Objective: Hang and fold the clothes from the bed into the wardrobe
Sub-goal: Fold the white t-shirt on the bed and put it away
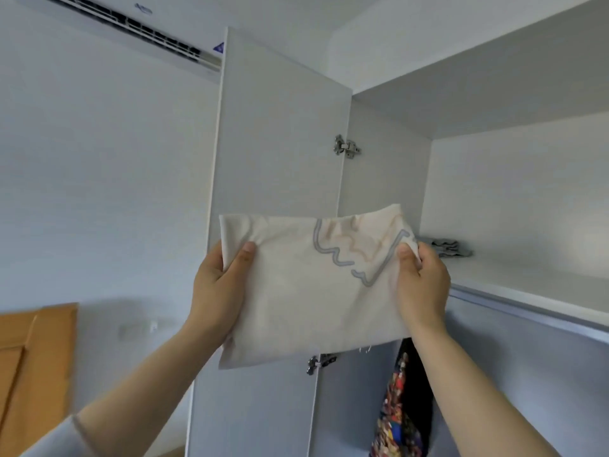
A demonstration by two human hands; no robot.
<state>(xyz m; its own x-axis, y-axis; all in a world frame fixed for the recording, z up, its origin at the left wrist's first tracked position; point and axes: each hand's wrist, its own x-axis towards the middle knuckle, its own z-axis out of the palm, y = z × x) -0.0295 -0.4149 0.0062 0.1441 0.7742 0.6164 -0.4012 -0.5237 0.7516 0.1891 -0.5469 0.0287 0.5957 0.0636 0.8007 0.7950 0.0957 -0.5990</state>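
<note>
While both the left hand (220, 285) and right hand (423, 278) grip it, the folded cream cloth (306, 291) shows grey squiggles.

Both hands hold a folded cream garment (306, 291) with a grey wavy line raised before the open wardrobe: the left hand (217, 285) grips its left edge and the right hand (423, 278) its right edge, thumbs on the near face. Just beyond its right corner a folded grey garment (445, 247) lies on the upper shelf (527, 282). Below the shelf hangs a dark patterned garment (405, 400), and the white wardrobe door (280, 143) stands open to the left.
</note>
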